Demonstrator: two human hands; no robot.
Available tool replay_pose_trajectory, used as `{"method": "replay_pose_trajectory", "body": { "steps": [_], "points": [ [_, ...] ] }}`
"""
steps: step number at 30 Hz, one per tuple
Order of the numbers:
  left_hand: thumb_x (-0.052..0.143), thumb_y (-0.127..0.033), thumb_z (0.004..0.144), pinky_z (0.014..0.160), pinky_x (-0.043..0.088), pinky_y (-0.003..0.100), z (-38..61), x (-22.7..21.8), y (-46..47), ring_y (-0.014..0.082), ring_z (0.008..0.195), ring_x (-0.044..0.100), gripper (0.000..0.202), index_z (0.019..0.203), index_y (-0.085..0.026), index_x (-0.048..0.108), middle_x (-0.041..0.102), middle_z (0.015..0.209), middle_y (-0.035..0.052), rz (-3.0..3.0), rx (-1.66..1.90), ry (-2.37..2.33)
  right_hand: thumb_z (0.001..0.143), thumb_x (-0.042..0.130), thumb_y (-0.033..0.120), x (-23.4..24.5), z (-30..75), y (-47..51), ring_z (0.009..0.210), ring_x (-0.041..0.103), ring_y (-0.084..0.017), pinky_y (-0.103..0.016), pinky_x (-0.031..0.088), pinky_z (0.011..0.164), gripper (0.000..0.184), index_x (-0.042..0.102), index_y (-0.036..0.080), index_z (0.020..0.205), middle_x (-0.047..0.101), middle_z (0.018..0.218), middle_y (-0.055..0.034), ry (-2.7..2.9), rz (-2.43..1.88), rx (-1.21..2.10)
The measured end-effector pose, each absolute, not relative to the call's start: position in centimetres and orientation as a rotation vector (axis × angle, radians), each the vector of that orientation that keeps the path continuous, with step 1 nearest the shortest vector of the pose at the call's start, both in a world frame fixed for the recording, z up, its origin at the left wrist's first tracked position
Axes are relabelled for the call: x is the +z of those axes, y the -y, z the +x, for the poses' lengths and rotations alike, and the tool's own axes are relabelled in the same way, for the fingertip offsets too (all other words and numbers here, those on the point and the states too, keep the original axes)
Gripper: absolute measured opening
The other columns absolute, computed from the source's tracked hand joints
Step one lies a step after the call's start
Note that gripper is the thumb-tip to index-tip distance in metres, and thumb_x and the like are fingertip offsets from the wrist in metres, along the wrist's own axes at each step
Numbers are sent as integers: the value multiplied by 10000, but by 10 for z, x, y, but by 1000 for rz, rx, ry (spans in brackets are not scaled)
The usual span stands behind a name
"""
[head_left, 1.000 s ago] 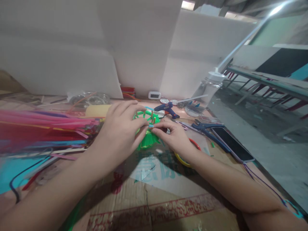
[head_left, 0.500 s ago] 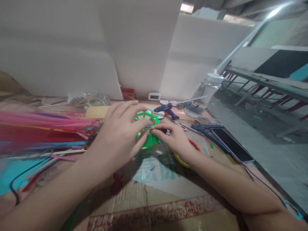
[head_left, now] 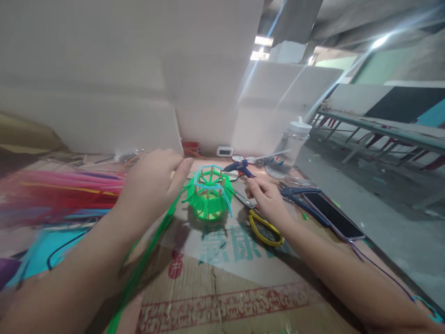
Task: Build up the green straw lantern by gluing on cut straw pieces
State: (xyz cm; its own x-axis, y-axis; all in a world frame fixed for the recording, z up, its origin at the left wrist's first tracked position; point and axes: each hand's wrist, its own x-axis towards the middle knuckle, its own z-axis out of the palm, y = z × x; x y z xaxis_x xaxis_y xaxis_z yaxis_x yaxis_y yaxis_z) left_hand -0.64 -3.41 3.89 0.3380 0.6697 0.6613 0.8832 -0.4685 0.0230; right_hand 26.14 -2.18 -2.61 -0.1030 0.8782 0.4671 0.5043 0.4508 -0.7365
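A small round frame [head_left: 209,206] of brown sticks, wrapped in a green fringe, stands upright on the cardboard. A light blue pipe cleaner [head_left: 227,204] rings its upper part, with one end hanging down in front. My left hand [head_left: 153,178] is left of the frame, apart from it, thumb stretched out; its other fingers are mostly hidden. On the right, my right hand [head_left: 266,197] has its fingers curled beside the blue glue gun [head_left: 240,167]; what they hold, if anything, is hidden. Yellow-handled scissors [head_left: 266,232] lie beneath that hand.
Green pipe cleaners [head_left: 148,260] run beneath my left arm. Pink and red ones [head_left: 69,190] are heaped at left. Pliers [head_left: 306,204], a phone [head_left: 333,215] and a clear bottle [head_left: 288,150] are on the right. A small white clock [head_left: 225,151] stands at the back wall.
Both hands have come away from the frame, the left leftward and the right rightward toward the glue gun. The blue pipe cleaner end now hangs free. The view has shifted slightly.
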Motion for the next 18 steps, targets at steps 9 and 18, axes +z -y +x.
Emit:
{"method": "replay_pose_trajectory", "body": {
  "steps": [9, 18],
  "points": [
    [364, -336, 994, 622, 342, 316, 6, 12, 82, 189, 659, 555, 373, 663, -213, 486, 588, 674, 28, -2523, -695, 1490, 869, 648, 446, -36, 247, 35, 601, 494, -138, -273, 283, 578, 323, 671, 184, 681, 608, 632, 1, 2091, -1300, 570],
    [580, -508, 914, 754, 470, 338, -13, -40, 66, 299, 938, 696, 365, 991, -158, 651, 732, 966, 134, -2438, -606, 1928, 950, 466, 492, -50, 252, 31, 658, 544, -153, -280, 426, 633, 350, 558, 206, 770, 597, 695, 0, 1734, -1164, 637]
  ]
}}
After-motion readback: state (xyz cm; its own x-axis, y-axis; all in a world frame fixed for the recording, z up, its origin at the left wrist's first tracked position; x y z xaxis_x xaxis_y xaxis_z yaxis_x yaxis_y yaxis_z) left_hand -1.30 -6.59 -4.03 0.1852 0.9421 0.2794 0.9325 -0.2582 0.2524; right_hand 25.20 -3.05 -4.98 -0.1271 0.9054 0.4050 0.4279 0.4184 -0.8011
